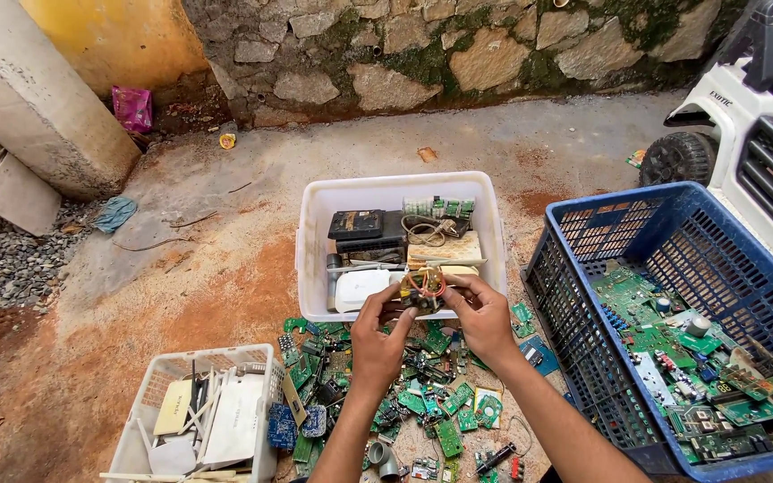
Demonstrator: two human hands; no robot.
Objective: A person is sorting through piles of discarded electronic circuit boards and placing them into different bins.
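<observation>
Dirt-stained concrete floor (pixel 225 233), scattered circuit boards (pixel 422 402), three bins

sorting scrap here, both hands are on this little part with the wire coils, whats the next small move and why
Probably lower it into the white tub just behind. Both the left hand and right hand pinch the small coiled part right above that tub's front rim, and the tub already holds mixed devices and cables rather than bare boards.

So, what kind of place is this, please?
Probably an outdoor yard used for sorting electronic scrap: a rough stone wall, a heap of green circuit boards on bare concrete ground, and a blue plastic crate holding more boards.
</observation>
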